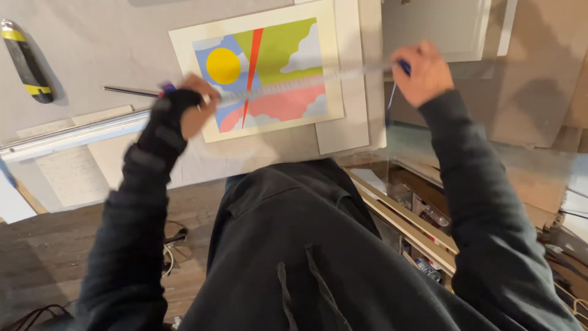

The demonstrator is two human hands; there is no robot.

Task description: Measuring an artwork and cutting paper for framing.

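A colourful print (263, 67) with a yellow circle, red wedge, green, blue and pink shapes lies on a pale mat board (343, 122) on the grey worktable (92, 43). A clear ruler (306, 81) stretches across the print, blurred. My left hand (193, 107), in a dark fingerless sleeve, grips the ruler's left end beside a purple-tipped tool. My right hand (422, 72) grips the ruler's right end, with a small blue object showing between the fingers.
A black and yellow utility knife (26, 61) lies at the far left. A thin dark pencil-like rod (131, 91) and a long metal straightedge (73, 136) lie left of the print. Cardboard sheets (533, 73) and wooden shelving (410, 214) stand on the right. Cables lie on the wooden floor.
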